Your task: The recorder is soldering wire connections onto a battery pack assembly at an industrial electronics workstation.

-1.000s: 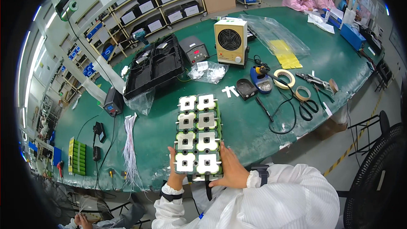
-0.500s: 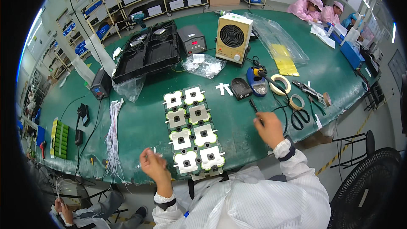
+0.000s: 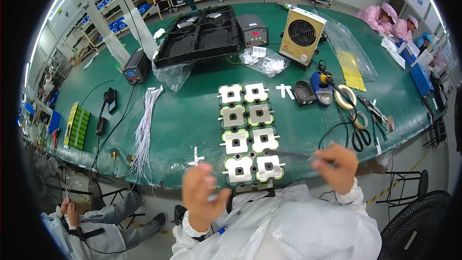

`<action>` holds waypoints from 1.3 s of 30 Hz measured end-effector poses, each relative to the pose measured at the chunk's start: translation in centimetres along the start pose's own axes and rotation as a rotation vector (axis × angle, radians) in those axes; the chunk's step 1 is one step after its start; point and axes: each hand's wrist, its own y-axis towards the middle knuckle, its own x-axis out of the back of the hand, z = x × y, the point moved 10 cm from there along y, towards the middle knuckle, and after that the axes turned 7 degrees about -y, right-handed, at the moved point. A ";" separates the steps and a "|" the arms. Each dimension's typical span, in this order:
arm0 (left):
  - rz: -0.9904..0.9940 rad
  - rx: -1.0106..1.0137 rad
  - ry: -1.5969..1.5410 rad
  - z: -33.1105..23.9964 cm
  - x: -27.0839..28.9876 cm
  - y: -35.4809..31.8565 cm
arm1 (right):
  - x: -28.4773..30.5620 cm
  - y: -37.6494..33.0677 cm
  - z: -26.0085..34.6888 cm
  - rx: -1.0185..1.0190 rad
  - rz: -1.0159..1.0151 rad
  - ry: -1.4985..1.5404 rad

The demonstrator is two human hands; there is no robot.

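My right hand (image 3: pixel 338 166) is closed around one end of a dark slender tool (image 3: pixel 293 154), perhaps tweezers. Motion blurs it, and its tip points left over the battery cell block. My left hand (image 3: pixel 204 195) is raised at the near table edge, left of the block, its fingers smeared by motion. A small pale patch shows between thumb and fingers; I cannot tell what it is. The block stands in two columns, its cells topped with white square pads (image 3: pixel 239 169) with dark centres and green rims. Small white strips (image 3: pixel 196 156) lie beyond my left hand.
White wires (image 3: pixel 147 130) and a green cell pack (image 3: pixel 78 127) are at left. A black tray (image 3: pixel 197 41), a power unit (image 3: pixel 253 31) and a fan blower (image 3: pixel 303 36) stand behind. A soldering iron stand (image 3: pixel 321 89), tape rolls (image 3: pixel 345 97) and scissors (image 3: pixel 361 139) are at right. Other people sit nearby.
My right hand has picked up the dark tool and drawn nearer. My left hand has lifted and turned. The whole view has shifted, so the table things appear further right.
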 end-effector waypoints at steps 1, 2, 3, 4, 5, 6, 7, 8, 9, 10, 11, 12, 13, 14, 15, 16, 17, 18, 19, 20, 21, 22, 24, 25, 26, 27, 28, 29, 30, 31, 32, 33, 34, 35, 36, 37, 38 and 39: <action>0.073 -0.121 0.002 -2.1 -1.2 0.3 | -1.9 0.5 3.1 0.160 0.130 -0.023; 0.071 -0.133 0.009 -3.2 -1.5 0.5 | -3.3 0.7 5.6 0.240 0.184 0.113; 0.188 -0.115 -0.035 -3.8 -3.0 0.4 | -4.9 0.7 7.5 0.276 0.265 0.210; 0.344 -0.072 -0.062 -3.8 -4.7 0.1 | -5.9 0.8 8.8 0.293 0.259 0.214; 0.296 -0.098 -0.080 -4.3 -4.1 0.2 | -6.4 0.9 10.0 0.311 0.233 0.323; 0.336 -0.038 -0.126 -4.0 -4.4 -0.2 | -6.7 0.9 10.7 0.325 0.211 0.433; 0.343 0.014 -0.206 -3.7 -4.3 -0.5 | -7.2 0.8 11.0 0.326 0.218 0.431; 0.313 -0.002 -0.196 -3.8 -4.2 -0.7 | -8.5 0.6 10.9 0.265 0.307 0.508; 0.310 0.007 -0.197 -3.6 -4.2 -1.0 | -9.8 0.3 10.7 0.200 0.399 0.584; 0.348 0.008 -0.233 -3.6 -4.6 -1.5 | -10.8 -0.3 10.8 0.181 0.455 0.537; 0.392 0.015 -0.289 -3.5 -5.0 -2.0 | -11.1 -0.5 10.9 0.184 0.452 0.542; 0.381 0.041 -0.305 -3.1 -5.1 -2.3 | -11.3 -0.6 11.1 0.211 0.427 0.516; 0.376 0.047 -0.290 -2.9 -5.0 -2.6 | -11.1 -0.6 11.2 0.235 0.375 0.516; 0.371 0.027 -0.285 -2.8 -4.9 -2.8 | -11.6 -0.7 11.2 0.230 0.404 0.490; 0.370 0.005 -0.284 -2.7 -4.7 -3.0 | -11.4 -0.7 11.5 0.268 0.381 0.504; 0.375 0.008 -0.294 -2.2 -4.5 -3.3 | -11.1 -0.5 11.8 0.296 0.357 0.525; 0.293 0.126 -0.320 -0.4 -3.7 -3.5 | -11.0 -0.4 11.8 0.296 0.354 0.510; 0.230 0.280 -0.337 1.8 -3.1 -4.0 | -9.9 0.3 11.2 0.260 0.248 0.514; 0.130 0.249 -0.290 3.1 -1.3 -4.1 | -8.6 0.8 10.6 0.240 0.123 0.541; 0.018 0.330 -0.264 5.3 -0.4 -4.8 | -8.6 1.0 10.5 0.241 0.163 0.285; -0.127 0.400 -0.327 7.5 0.8 -5.8 | -8.8 1.3 10.4 0.240 0.169 0.274; -0.203 0.462 -0.243 9.5 1.4 -6.9 | -9.1 1.5 10.0 0.223 0.180 0.177; -0.245 0.563 -0.303 13.6 0.8 -8.9 | -9.7 1.6 9.5 0.181 0.202 0.078; -0.273 0.605 -0.380 15.2 0.2 -9.8 | -10.0 1.5 9.4 0.174 0.206 0.078; -0.286 0.630 -0.370 16.3 0.0 -10.6 | -10.1 1.6 9.3 0.178 0.187 0.069; -0.244 0.759 -0.333 17.9 -0.9 -11.8 | -10.2 1.5 9.3 0.182 0.167 0.059; -0.199 0.887 -0.294 19.1 -1.6 -12.9 | -10.4 1.5 9.1 0.177 0.169 0.056; -0.196 0.890 -0.297 19.4 -1.8 -13.1 | -10.8 1.5 8.9 0.168 0.186 0.051; -0.222 0.926 -0.347 19.7 -2.0 -13.4 | -11.0 1.6 8.6 0.150 0.190 0.061; -0.245 0.949 -0.396 19.8 -2.1 -13.6 | -11.3 1.6 8.7 0.159 0.210 0.048; -0.251 0.965 -0.392 19.7 -2.0 -13.7 | -11.3 1.6 8.7 0.158 0.199 0.048; -0.211 0.956 -0.363 19.4 -2.2 -13.4 | -11.3 1.8 8.7 0.143 0.196 0.053; -0.164 0.942 -0.343 19.1 -2.4 -13.1 | -11.0 1.9 8.8 0.152 0.192 0.049; -0.165 0.953 -0.335 19.1 -2.4 -13.1 | -10.4 2.1 8.8 0.140 0.174 0.059; -0.181 0.957 -0.348 19.1 -2.3 -13.1 | -9.7 2.3 8.6 0.119 0.157 0.067; -0.200 0.960 -0.361 19.1 -2.2 -13.1 | -9.3 2.5 8.7 0.128 0.157 0.063; -0.200 0.960 -0.364 19.1 -2.3 -13.0 | -9.1 2.8 8.2 0.088 0.177 0.022; -0.198 0.950 -0.361 19.1 -2.3 -13.0 | -8.7 3.0 7.8 0.063 0.175 -0.018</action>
